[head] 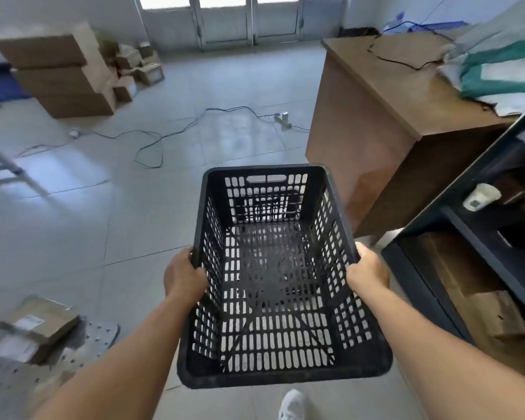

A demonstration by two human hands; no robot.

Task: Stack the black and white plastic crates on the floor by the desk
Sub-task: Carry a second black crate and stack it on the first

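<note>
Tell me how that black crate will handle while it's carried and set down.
The black crate is probably light for its size: the walls and floor are mostly slots. It likely stays stiff, since the left hand and right hand hold opposite rims without visible sagging. Its flat base should sit without tipping.

A single wide-angle view looks from the person's head, forward and steeply down. Close below it are both forearms and a black crate; beyond, the tiled floor stretches to distant glass doors, bending at the edges.
</note>
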